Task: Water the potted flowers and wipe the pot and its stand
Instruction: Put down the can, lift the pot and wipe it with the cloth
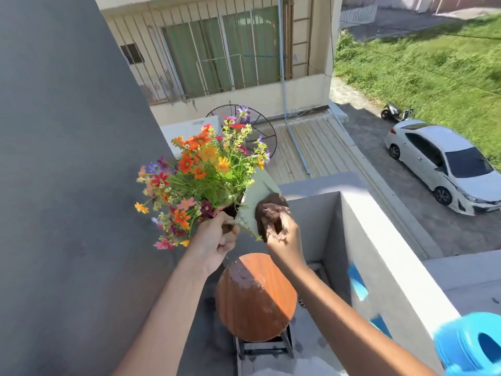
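Left hand [217, 241] grips the flower-filled pot [271, 213] aloft; right hand [282, 232] presses a cloth [257, 198] against it.

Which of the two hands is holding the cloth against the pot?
The right hand. It presses the pale green cloth onto the dark pot, while the left hand grips the pot's near rim under the flowers.

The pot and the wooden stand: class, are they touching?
Apart. The head view shows the pot held up by both hands, with open space above the stand.
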Action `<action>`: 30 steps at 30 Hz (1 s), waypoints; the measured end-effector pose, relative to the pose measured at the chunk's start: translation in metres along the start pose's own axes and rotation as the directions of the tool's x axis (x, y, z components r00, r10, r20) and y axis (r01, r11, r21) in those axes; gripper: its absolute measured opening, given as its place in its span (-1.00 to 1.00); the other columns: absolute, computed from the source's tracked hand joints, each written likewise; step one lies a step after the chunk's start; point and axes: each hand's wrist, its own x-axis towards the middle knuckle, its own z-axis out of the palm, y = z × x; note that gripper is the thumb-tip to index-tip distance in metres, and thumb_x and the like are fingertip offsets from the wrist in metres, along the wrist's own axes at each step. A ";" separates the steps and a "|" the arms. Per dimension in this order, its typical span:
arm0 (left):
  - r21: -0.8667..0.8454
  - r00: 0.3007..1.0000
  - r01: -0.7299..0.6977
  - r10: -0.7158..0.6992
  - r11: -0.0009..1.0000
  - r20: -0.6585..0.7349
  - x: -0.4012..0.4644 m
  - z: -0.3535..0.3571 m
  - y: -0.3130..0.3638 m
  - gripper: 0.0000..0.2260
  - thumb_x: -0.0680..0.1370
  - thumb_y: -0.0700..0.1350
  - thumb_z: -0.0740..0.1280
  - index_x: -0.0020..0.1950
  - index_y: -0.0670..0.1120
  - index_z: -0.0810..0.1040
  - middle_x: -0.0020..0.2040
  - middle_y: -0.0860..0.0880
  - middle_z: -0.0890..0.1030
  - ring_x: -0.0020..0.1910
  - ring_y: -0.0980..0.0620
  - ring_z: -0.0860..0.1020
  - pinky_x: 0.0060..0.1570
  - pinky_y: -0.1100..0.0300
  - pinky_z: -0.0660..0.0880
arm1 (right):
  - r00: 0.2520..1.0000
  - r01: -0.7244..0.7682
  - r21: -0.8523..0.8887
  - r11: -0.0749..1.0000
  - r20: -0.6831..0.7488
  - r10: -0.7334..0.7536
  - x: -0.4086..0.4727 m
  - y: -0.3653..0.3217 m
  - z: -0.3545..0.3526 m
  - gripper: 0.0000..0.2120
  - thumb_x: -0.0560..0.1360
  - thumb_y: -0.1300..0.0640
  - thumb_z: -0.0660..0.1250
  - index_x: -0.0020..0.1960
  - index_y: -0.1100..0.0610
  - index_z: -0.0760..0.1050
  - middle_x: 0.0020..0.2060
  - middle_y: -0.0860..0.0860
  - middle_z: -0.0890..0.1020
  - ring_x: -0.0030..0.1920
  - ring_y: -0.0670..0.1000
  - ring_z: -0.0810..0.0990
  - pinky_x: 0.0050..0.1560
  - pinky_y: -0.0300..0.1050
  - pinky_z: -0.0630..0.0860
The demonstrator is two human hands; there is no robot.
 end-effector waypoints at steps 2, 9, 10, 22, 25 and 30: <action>-0.014 1.000 0.017 -0.017 1.000 -0.004 -0.003 0.004 0.000 -0.83 0.60 -0.24 0.15 -0.20 -0.11 0.34 -0.43 -0.06 0.45 -0.61 0.14 0.18 -0.57 0.28 0.05 | 0.999 0.051 0.044 0.998 -0.006 -0.051 0.009 -0.016 0.005 -0.69 0.45 0.34 0.29 0.17 0.20 0.59 0.08 0.03 0.63 0.15 -0.02 0.58 0.23 -0.08 0.51; -0.140 0.999 0.038 -0.039 0.989 -0.008 -0.001 0.003 0.011 -0.79 0.58 -0.27 0.15 -0.25 -0.13 0.33 -0.40 -0.09 0.43 -0.66 0.16 0.20 -0.63 0.34 0.05 | 0.977 0.199 0.012 0.980 0.080 -0.199 0.001 -0.014 -0.004 -0.82 0.56 0.24 0.32 0.15 0.21 0.58 0.06 0.00 0.59 0.15 -0.29 0.50 0.19 -0.33 0.42; -0.121 0.999 0.031 -0.033 0.992 -0.012 0.000 0.002 0.011 -0.78 0.58 -0.27 0.14 -0.27 -0.12 0.32 -0.39 -0.10 0.42 -0.66 0.16 0.20 -0.64 0.34 0.04 | 0.982 0.174 -0.013 0.985 0.080 -0.172 -0.003 -0.002 -0.005 -0.80 0.55 0.20 0.32 0.15 0.20 0.59 0.06 0.01 0.61 0.14 -0.26 0.52 0.20 -0.23 0.46; -0.111 0.999 0.037 -0.038 0.993 -0.013 0.004 0.001 0.019 -0.78 0.59 -0.25 0.16 -0.26 -0.12 0.34 -0.33 -0.09 0.40 -0.65 0.18 0.22 -0.70 0.37 0.09 | 0.967 0.224 0.062 0.973 0.109 -0.230 0.005 -0.024 0.005 -0.83 0.59 0.26 0.31 0.15 0.17 0.60 0.08 0.03 0.56 0.18 -0.22 0.51 0.23 -0.34 0.39; -0.139 0.999 0.040 -0.042 0.989 -0.011 0.004 -0.004 0.021 -0.77 0.59 -0.26 0.16 -0.27 -0.12 0.32 -0.34 -0.08 0.39 -0.65 0.19 0.22 -0.69 0.38 0.07 | 0.979 0.180 -0.017 0.984 0.103 -0.177 -0.004 0.007 0.002 -0.77 0.53 0.37 0.33 0.13 0.16 0.61 0.03 -0.10 0.59 0.12 -0.36 0.48 0.20 -0.26 0.46; -0.086 1.000 0.003 -0.005 0.996 -0.024 0.001 -0.002 0.024 -0.78 0.59 -0.26 0.16 -0.25 -0.11 0.32 -0.35 -0.09 0.40 -0.64 0.17 0.24 -0.68 0.35 0.09 | 0.998 0.024 0.034 0.999 0.052 -0.026 -0.006 -0.004 0.013 -0.77 0.52 0.30 0.36 0.13 0.10 0.63 0.02 -0.30 0.55 0.09 -0.43 0.47 0.15 -0.52 0.33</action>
